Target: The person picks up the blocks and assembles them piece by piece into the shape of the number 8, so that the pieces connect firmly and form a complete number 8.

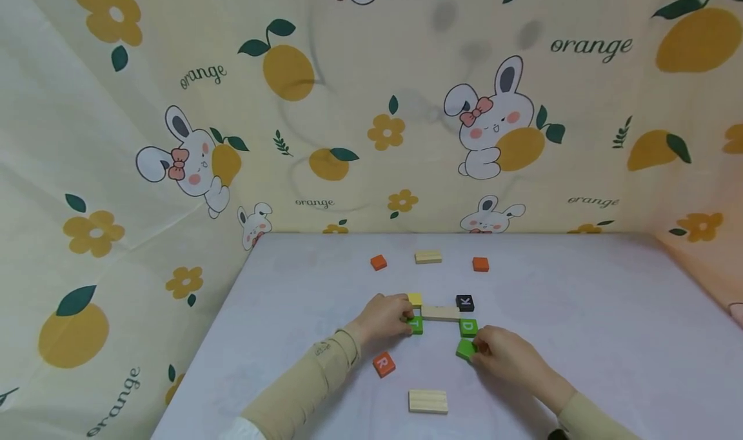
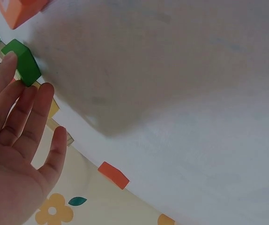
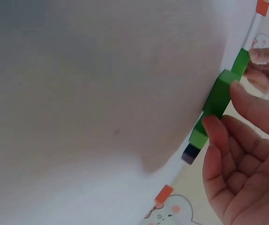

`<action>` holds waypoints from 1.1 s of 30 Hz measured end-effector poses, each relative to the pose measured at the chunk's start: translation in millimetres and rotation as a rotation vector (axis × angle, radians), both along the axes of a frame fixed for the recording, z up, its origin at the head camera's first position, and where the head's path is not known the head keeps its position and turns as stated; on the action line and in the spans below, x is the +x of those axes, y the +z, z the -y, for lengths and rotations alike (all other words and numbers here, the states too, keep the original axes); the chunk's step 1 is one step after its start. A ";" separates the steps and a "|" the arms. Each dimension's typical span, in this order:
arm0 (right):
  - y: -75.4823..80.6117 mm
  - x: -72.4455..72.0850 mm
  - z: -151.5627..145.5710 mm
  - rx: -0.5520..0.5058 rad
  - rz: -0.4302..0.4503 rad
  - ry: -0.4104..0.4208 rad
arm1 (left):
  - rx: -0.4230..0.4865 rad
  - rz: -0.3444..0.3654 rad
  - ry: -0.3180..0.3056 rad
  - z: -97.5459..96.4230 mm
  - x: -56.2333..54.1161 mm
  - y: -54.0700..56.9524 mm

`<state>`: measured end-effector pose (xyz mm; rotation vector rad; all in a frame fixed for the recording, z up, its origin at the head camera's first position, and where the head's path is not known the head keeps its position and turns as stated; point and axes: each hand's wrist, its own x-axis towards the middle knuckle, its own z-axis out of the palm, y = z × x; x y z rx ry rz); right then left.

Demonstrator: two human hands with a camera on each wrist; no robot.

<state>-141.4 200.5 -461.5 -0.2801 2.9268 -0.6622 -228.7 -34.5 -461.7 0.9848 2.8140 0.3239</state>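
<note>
My left hand pinches a green block marked T between thumb and fingers. The left wrist view shows the same green block between the thumb and fingertips. A yellow block lies just behind it. My right hand holds another green block by its edges, which the right wrist view shows as a large green block. Beyond that one lies a green block marked D, with a black block marked K behind it. A wooden strip spans between the two sides.
An orange block marked R lies near the left forearm. In front is a grooved wooden piece. At the back stand two orange blocks and another wooden piece. A patterned cloth hangs behind the white table.
</note>
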 end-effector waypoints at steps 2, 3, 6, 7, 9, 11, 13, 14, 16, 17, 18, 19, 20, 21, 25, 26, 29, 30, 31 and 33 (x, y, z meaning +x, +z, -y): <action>-0.1 -1.5 2.9 0.025 -0.022 0.004 | -0.006 0.000 -0.002 -0.5 0.0 0.8; -0.2 -2.1 3.8 0.033 -0.037 0.010 | -0.010 -0.001 -0.003 -0.7 -0.1 0.9; 0.0 -2.7 5.7 0.049 -0.076 0.026 | -0.027 -0.013 -0.008 -1.2 0.1 1.3; -0.1 -2.9 6.1 0.050 -0.086 0.030 | -0.037 -0.024 -0.013 -1.5 0.0 1.2; 0.3 -2.7 7.0 0.054 -0.088 0.025 | -0.064 -0.046 -0.024 -1.9 0.3 1.4; 0.4 -2.3 7.5 0.058 -0.087 0.021 | -0.093 -0.074 -0.039 -2.3 0.8 1.8; 0.0 -2.2 7.9 0.065 -0.088 0.019 | -0.120 -0.101 -0.052 -2.9 1.2 1.7; -0.1 -2.0 8.1 0.067 -0.090 0.019 | -0.129 -0.108 -0.056 -3.1 1.4 1.8; -0.4 -2.0 8.4 0.073 -0.100 0.018 | -0.142 -0.123 -0.062 -3.6 1.4 1.8; -0.4 -2.0 8.5 0.076 -0.106 0.018 | -0.148 -0.129 -0.063 -3.7 1.4 1.9; -0.5 -1.9 8.6 0.080 -0.111 0.018 | -0.148 -0.129 -0.062 -3.9 1.4 1.9; -0.5 -1.6 8.6 0.084 -0.117 0.018 | -0.148 -0.131 -0.062 -4.1 1.4 2.0; -0.4 -1.3 8.7 0.087 -0.120 0.014 | -0.148 -0.133 -0.063 -4.2 1.6 2.5; -0.2 -1.0 8.8 0.091 -0.124 0.010 | -0.146 -0.135 -0.063 -4.2 1.8 3.0; 0.6 0.1 9.6 0.099 -0.134 0.002 | -0.133 -0.135 -0.060 -4.0 1.9 4.4; 0.9 0.5 9.9 0.101 -0.137 0.002 | -0.130 -0.135 -0.060 -3.8 1.8 4.6; 1.1 1.5 10.7 0.110 -0.140 0.003 | -0.116 -0.123 -0.054 -3.5 2.1 4.5; 0.9 1.7 10.9 0.113 -0.139 0.002 | -0.110 -0.118 -0.050 -3.3 2.5 4.6; 0.9 2.0 11.1 0.115 -0.138 0.002 | -0.104 -0.113 -0.047 -3.0 2.9 4.5; 0.8 2.4 11.8 0.114 -0.133 -0.005 | -0.094 -0.100 -0.039 -2.5 3.6 4.6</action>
